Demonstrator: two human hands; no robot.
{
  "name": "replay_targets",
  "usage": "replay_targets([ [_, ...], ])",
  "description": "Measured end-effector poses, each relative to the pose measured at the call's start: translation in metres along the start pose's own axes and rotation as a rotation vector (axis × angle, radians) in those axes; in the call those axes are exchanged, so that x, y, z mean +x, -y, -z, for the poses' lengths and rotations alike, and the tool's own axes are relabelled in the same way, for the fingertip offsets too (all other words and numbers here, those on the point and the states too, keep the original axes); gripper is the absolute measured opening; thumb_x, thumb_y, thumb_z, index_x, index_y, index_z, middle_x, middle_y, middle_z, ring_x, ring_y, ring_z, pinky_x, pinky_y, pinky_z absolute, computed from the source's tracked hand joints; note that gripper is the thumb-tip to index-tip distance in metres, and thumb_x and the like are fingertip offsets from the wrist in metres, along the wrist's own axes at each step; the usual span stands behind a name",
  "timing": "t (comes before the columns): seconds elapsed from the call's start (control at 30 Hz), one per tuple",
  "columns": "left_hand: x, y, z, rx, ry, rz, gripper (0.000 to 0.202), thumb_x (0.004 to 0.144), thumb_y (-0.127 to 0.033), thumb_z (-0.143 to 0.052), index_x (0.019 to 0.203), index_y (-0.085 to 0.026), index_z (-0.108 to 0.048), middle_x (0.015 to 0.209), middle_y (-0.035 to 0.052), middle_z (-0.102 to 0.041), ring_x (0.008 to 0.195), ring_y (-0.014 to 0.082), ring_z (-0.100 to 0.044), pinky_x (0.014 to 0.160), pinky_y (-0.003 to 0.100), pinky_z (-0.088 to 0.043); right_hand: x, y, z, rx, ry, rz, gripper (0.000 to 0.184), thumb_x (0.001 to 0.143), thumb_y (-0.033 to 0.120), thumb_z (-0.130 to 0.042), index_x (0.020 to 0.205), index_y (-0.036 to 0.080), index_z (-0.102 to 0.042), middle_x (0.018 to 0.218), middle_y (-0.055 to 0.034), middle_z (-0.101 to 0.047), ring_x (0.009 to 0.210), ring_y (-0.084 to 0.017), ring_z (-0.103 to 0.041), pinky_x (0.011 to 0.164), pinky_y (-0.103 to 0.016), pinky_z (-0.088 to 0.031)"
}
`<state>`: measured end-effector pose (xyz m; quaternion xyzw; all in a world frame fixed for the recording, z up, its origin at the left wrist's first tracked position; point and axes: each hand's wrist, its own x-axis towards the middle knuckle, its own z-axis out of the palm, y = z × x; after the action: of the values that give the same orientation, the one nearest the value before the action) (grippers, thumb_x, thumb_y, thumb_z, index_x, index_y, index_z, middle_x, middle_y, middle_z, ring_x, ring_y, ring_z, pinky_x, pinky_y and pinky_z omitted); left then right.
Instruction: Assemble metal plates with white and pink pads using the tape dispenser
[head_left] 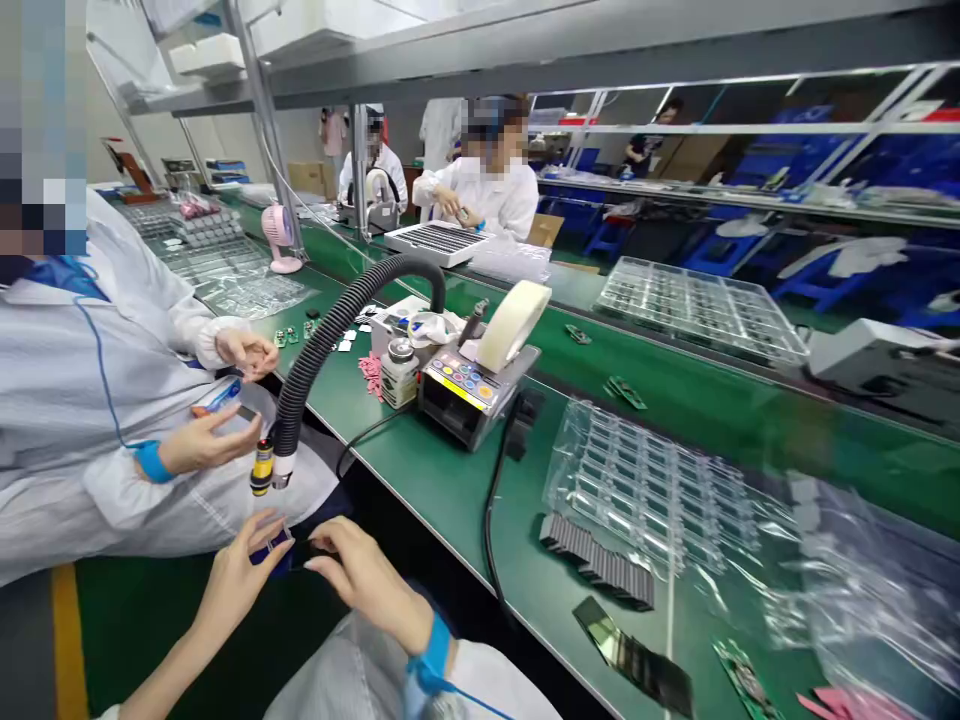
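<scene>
My left hand [241, 570] is closed around a small rectangular part [271, 546] with a purple sheen, gripped between thumb and fingers below the end of a black ribbed hose [300, 385]. Just to its right, my right hand [375, 580] pinches a small dark flat piece [303, 552]; whether the two parts touch is hard to tell. A blue strap [431, 650] circles my right wrist. Beside the hose end hangs a small yellow-and-black cylinder [262, 468]. Both hands are over my lap, off the bench edge.
On the green bench [420, 500] stand a tape dispenser [480, 380] and a bottle [399, 372]. To the right lie a clear compartment tray [652, 480], a row of dark flat pieces [596, 560] and a circuit board [742, 680]. A co-worker's hands [214, 440] are close on the left.
</scene>
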<state>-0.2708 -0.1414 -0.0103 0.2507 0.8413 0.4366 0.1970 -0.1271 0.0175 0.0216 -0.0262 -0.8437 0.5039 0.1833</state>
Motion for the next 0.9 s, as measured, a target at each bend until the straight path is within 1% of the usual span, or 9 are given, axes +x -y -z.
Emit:
replay_targets([
  [0.1, -0.001, 0.007, 0.002, -0.045, -0.044, 0.049, 0.057, 0.067, -0.049, -0.067, 0.115, -0.022, -0.052, 0.108, 0.0129, -0.074, 0.110, 0.0352, -0.063, 0.098, 0.053, -0.047, 0.036, -0.014, -0.021, -0.027, 0.104, 0.062, 0.018, 0.090, 0.034, -0.053, 0.099, 0.018, -0.054, 0.091, -0.0051, -0.057, 0.083, -0.016, -0.054, 0.078, -0.029, -0.049],
  [0.2, -0.006, 0.013, 0.006, -0.122, -0.088, 0.107, 0.058, 0.063, -0.049, -0.071, 0.111, -0.019, -0.056, 0.110, 0.0146, -0.073, 0.109, 0.0365, -0.063, 0.100, 0.052, -0.046, 0.060, -0.016, -0.030, -0.036, 0.175, 0.097, 0.014, 0.090, 0.031, -0.053, 0.097, 0.018, -0.053, 0.090, -0.0050, -0.055, 0.084, -0.017, -0.053, 0.079, -0.031, -0.047],
  [0.3, -0.011, 0.013, 0.009, -0.245, -0.092, 0.167, 0.051, 0.061, -0.045, -0.075, 0.102, -0.017, -0.061, 0.107, 0.0135, -0.074, 0.106, 0.0361, -0.065, 0.100, 0.050, -0.047, 0.071, -0.014, -0.033, -0.007, 0.219, 0.104, 0.012, 0.089, 0.029, -0.054, 0.094, 0.019, -0.052, 0.089, -0.0043, -0.054, 0.083, -0.018, -0.051, 0.080, -0.032, -0.046],
  [0.43, -0.006, 0.004, 0.004, -0.473, -0.037, 0.237, 0.044, 0.058, -0.038, -0.081, 0.094, -0.016, -0.067, 0.099, 0.0082, -0.076, 0.104, 0.0317, -0.067, 0.099, 0.041, -0.050, 0.067, -0.016, -0.024, 0.102, 0.205, 0.041, 0.013, 0.088, 0.030, -0.056, 0.094, 0.019, -0.054, 0.092, -0.0043, -0.055, 0.087, -0.018, -0.051, 0.084, -0.033, -0.043],
  [0.53, 0.006, -0.005, -0.004, -0.667, 0.029, 0.337, 0.044, 0.058, -0.031, -0.083, 0.096, -0.014, -0.069, 0.102, 0.0092, -0.076, 0.107, 0.0295, -0.065, 0.100, 0.037, -0.050, 0.061, -0.021, -0.017, 0.228, 0.137, -0.087, 0.015, 0.084, 0.028, -0.062, 0.094, 0.019, -0.057, 0.094, -0.0033, -0.056, 0.091, -0.018, -0.051, 0.089, -0.035, -0.041],
  [0.6, 0.011, -0.008, -0.006, -0.793, 0.097, 0.438, 0.034, 0.069, -0.028, -0.076, 0.098, -0.012, -0.069, 0.102, 0.0118, -0.075, 0.107, 0.0276, -0.066, 0.096, 0.035, -0.053, 0.060, -0.023, -0.021, 0.338, 0.075, -0.219, 0.014, 0.083, 0.027, -0.064, 0.093, 0.018, -0.058, 0.091, -0.0016, -0.057, 0.089, -0.016, -0.053, 0.088, -0.035, -0.042],
  [0.67, 0.012, -0.009, -0.004, -0.895, 0.130, 0.546, 0.021, 0.082, -0.024, -0.064, 0.098, -0.012, -0.068, 0.102, 0.0125, -0.075, 0.105, 0.0234, -0.067, 0.091, 0.031, -0.056, 0.060, -0.023, -0.032, 0.482, 0.041, -0.381, 0.015, 0.086, 0.029, -0.061, 0.089, 0.015, -0.059, 0.083, 0.0003, -0.058, 0.080, -0.014, -0.056, 0.080, -0.033, -0.046],
  [0.77, 0.004, -0.005, 0.007, -0.986, 0.098, 0.672, 0.016, 0.091, -0.018, -0.051, 0.095, -0.015, -0.066, 0.094, 0.0075, -0.076, 0.091, 0.0155, -0.072, 0.080, 0.024, -0.059, 0.062, -0.018, -0.055, 0.750, 0.073, -0.624, 0.026, 0.091, 0.036, -0.054, 0.082, 0.013, -0.059, 0.072, 0.0025, -0.059, 0.062, -0.009, -0.057, 0.063, -0.027, -0.050],
  [0.9, -0.008, 0.000, 0.019, -1.026, 0.055, 0.761, 0.015, 0.092, -0.020, -0.051, 0.099, -0.017, -0.064, 0.092, 0.0037, -0.075, 0.083, 0.0124, -0.072, 0.072, 0.021, -0.060, 0.062, -0.008, -0.070, 1.048, 0.043, -0.863, 0.033, 0.093, 0.040, -0.049, 0.078, 0.012, -0.059, 0.064, 0.0043, -0.057, 0.053, -0.006, -0.055, 0.055, -0.022, -0.049],
])
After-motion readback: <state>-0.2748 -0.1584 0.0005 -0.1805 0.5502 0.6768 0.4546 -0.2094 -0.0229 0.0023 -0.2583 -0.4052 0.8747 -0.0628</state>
